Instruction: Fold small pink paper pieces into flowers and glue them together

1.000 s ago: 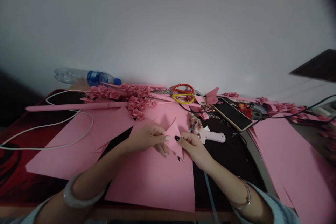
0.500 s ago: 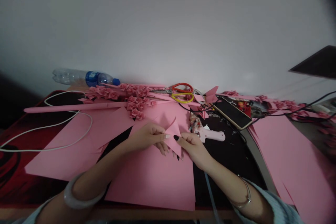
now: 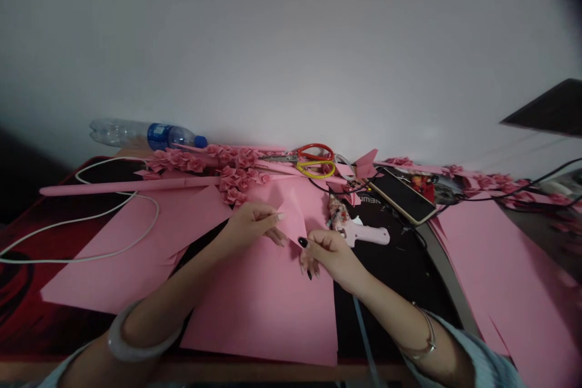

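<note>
A small piece of pink paper [image 3: 292, 218] is pinched between my two hands above a large pink sheet [image 3: 268, 315]. On its left edge my left hand [image 3: 257, 224] grips it with thumb and fingers. My right hand [image 3: 325, 251] pinches its lower right corner, a dark-nailed thumb on top. Just beyond my right hand lies a pale pink glue gun [image 3: 368, 234] with a crusted, multicoloured nozzle end. Behind the paper, a cluster of pink paper flowers [image 3: 239, 185] lies at the end of a rolled pink paper tube [image 3: 127, 187].
Scissors [image 3: 316, 160] with red and yellow handles lie at the back by the wall. A phone [image 3: 402, 194] is right of them, and a plastic bottle [image 3: 122, 133] lies back left. A white cable [image 3: 82, 259] loops across pink sheets [image 3: 122, 254]; further pink sheets [image 3: 504, 267] are at right.
The small pink paper has turned and now stands more upright between my hands. My left hand has shifted slightly left and up, and my hands are a little farther apart.
</note>
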Demonstrator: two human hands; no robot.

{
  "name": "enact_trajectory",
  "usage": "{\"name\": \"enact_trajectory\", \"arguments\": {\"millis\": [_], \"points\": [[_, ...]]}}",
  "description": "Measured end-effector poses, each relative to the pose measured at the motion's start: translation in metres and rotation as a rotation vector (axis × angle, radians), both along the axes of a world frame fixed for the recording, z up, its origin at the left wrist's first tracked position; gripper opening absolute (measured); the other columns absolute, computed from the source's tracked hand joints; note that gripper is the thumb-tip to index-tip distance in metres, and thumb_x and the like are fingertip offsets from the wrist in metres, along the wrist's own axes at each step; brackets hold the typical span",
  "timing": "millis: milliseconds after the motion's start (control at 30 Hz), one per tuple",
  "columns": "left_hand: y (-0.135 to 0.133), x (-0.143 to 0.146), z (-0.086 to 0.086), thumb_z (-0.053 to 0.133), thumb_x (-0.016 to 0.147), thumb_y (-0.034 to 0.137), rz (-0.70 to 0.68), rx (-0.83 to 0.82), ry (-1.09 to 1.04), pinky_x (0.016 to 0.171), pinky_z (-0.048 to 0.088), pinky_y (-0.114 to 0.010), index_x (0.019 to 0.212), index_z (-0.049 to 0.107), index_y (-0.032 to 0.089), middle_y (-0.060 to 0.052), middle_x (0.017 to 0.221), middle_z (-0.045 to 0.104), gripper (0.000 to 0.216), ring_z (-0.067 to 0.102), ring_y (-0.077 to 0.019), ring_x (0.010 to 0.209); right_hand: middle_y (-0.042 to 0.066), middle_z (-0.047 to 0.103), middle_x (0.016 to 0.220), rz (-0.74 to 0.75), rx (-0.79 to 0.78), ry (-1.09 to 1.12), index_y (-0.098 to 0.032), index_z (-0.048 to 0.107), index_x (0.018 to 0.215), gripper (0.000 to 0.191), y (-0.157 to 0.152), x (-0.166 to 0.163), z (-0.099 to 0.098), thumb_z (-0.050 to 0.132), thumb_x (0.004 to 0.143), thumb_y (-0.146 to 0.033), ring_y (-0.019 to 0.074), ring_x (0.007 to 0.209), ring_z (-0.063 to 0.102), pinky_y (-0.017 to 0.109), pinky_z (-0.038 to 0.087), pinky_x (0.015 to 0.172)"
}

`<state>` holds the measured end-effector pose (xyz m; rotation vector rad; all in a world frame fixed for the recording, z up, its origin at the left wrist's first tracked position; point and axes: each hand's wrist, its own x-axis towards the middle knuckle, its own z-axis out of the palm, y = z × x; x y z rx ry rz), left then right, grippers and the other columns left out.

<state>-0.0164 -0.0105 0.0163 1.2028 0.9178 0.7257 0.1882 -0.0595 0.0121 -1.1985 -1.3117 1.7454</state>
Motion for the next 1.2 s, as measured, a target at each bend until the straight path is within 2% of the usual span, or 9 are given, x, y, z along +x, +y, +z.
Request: {"name": "enact_trajectory", "arguments": {"millis": [167, 300, 500, 667, 867, 1200], "points": [[0.001, -0.002, 0.0, 0.069, 0.082, 0.044, -0.021, 0.065, 0.05, 0.055, 0.056, -0.023, 0.06, 0.055, 0.016, -0.006, 0.058, 0.073, 0.039, 0.073, -0.018, 0.056, 0.0, 0.063, 0.048, 0.078, -0.011, -0.027, -0.017, 0.061, 0.061, 0.05, 0.0, 0.001, 0.004, 0.067, 0.077, -0.063, 0.0096, 0.037, 0.053, 0.02, 0.038, 0.038], [0.001, -0.003, 0.003, 0.071, 0.081, 0.044, -0.114, 0.041, 0.051, 0.053, 0.055, -0.023, 0.059, 0.055, 0.015, -0.006, 0.057, 0.073, 0.04, 0.071, -0.0173, 0.052, 0.001, 0.063, 0.048, 0.12, 0.008, -0.029, -0.017, 0.058, 0.056, 0.053, 0.001, 0.001, 0.006, 0.065, 0.078, -0.065, 0.0105, 0.038, 0.054, 0.021, 0.04, 0.039], [-0.007, -0.002, 0.007, 0.07, 0.082, 0.044, -0.363, -0.044, 0.026, 0.054, 0.055, -0.023, 0.065, 0.059, 0.015, -0.004, 0.061, 0.074, 0.036, 0.07, -0.0149, 0.05, -0.005, 0.055, 0.043, 0.076, 0.021, -0.072, -0.018, 0.055, 0.061, 0.05, 0.0, 0.002, 0.001, 0.069, 0.076, -0.064, 0.0103, 0.036, 0.052, 0.021, 0.039, 0.037], [-0.01, -0.003, 0.008, 0.067, 0.086, 0.046, -0.448, -0.072, -0.013, 0.052, 0.053, -0.022, 0.063, 0.053, 0.016, -0.004, 0.059, 0.073, 0.04, 0.068, -0.0142, 0.048, -0.007, 0.051, 0.043, 0.018, 0.039, -0.017, -0.019, 0.051, 0.059, 0.05, -0.001, 0.002, -0.003, 0.069, 0.076, -0.062, 0.0096, 0.036, 0.052, 0.02, 0.04, 0.039], [-0.011, -0.005, 0.013, 0.064, 0.089, 0.041, -0.567, -0.128, -0.031, 0.047, 0.048, -0.018, 0.061, 0.051, 0.017, -0.003, 0.056, 0.072, 0.039, 0.069, -0.014, 0.048, -0.006, 0.053, 0.046, -0.003, 0.039, 0.019, -0.017, 0.057, 0.065, 0.047, -0.003, 0.003, -0.007, 0.07, 0.077, -0.06, 0.0089, 0.037, 0.05, 0.021, 0.039, 0.04], [-0.012, -0.01, 0.009, 0.067, 0.087, 0.037, -0.751, -0.319, -0.071, 0.049, 0.053, -0.023, 0.063, 0.057, 0.016, -0.003, 0.056, 0.073, 0.033, 0.068, -0.0161, 0.045, -0.006, 0.051, 0.042, -0.068, 0.086, 0.071, -0.019, 0.051, 0.057, 0.047, 0.0, 0.003, -0.004, 0.069, 0.082, -0.056, 0.0079, 0.035, 0.045, 0.02, 0.035, 0.04]]}}
